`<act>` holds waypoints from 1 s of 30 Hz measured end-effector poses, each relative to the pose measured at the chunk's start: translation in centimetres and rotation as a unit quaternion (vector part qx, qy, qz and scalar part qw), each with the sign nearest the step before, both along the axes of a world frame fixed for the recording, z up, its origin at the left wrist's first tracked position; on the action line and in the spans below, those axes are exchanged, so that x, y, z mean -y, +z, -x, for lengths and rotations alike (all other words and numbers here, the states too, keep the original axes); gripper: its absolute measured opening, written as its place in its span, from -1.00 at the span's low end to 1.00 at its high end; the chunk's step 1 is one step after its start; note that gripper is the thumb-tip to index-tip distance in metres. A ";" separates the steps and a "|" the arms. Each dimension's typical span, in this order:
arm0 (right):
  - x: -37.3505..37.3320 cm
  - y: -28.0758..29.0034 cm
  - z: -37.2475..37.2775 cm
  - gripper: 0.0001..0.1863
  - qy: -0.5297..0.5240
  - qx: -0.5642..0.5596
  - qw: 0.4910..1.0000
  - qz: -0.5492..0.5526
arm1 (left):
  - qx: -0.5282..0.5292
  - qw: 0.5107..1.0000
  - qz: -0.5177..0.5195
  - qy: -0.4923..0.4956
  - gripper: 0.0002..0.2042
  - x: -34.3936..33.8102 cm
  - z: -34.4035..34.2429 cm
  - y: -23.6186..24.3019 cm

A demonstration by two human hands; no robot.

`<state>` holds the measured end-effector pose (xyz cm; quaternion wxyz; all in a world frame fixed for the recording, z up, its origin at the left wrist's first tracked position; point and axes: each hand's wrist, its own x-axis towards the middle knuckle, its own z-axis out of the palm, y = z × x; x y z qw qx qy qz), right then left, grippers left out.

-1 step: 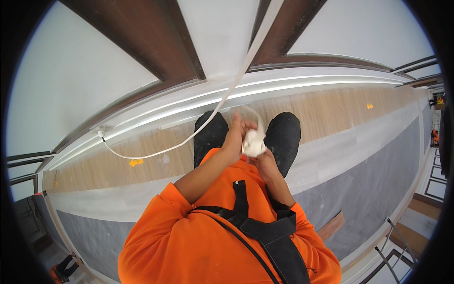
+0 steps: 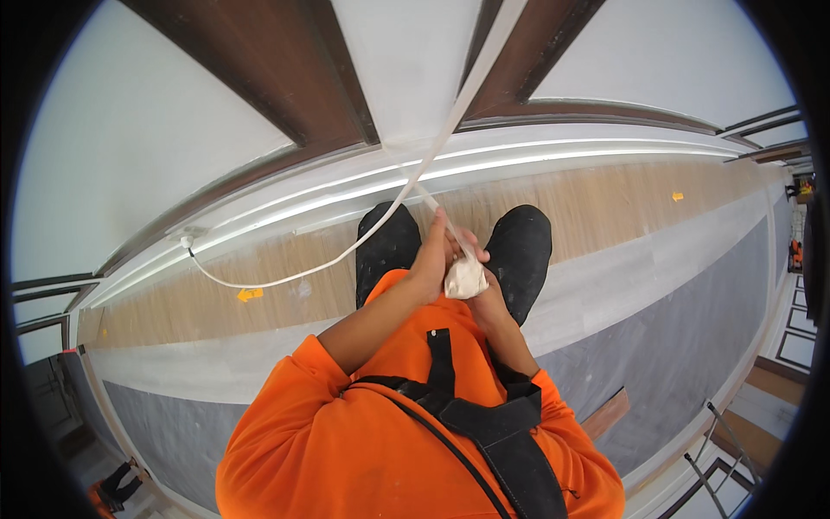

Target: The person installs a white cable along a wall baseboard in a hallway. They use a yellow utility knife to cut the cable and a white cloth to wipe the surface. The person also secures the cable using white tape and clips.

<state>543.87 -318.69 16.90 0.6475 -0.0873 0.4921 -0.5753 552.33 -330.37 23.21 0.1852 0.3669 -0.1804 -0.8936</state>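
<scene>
The cream bundle (image 2: 466, 281) sits in the right grip (image 2: 491, 299), which is clamped on it, just right of the left grip (image 2: 428, 266), whose closure I cannot tell; a pale strip (image 2: 429, 200) runs up beyond both.

The right hand (image 2: 489, 298) is holding a crumpled cream bundle (image 2: 466, 279), with the left hand (image 2: 427, 266) resting just beside it. A pale strip (image 2: 426, 198) is running from the bundle toward the wall (image 2: 415, 95), and a white cable (image 2: 353, 249) is curving to a wall socket (image 2: 185, 241).
</scene>
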 end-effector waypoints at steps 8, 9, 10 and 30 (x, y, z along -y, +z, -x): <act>2.0 2.0 -2.7 -0.75 -0.071 0.075 0.994 -0.031 | 0.025 0.989 0.145 -0.005 -0.69 -1.1 -2.8 -1.8; 1.8 1.5 -2.8 -0.77 -0.058 0.057 0.996 -0.025 | 0.033 0.986 0.161 -0.003 -0.72 -1.3 -3.1 -1.8; 1.4 0.4 -2.7 -0.77 -0.046 0.039 0.998 -0.020 | 0.040 0.983 0.178 -0.001 -0.76 -1.6 -3.4 -1.9; 19.3 6.8 -1.2 -0.69 0.130 0.013 0.991 -0.031 | 0.031 0.987 0.145 -0.053 -0.81 -3.2 -7.2 -3.4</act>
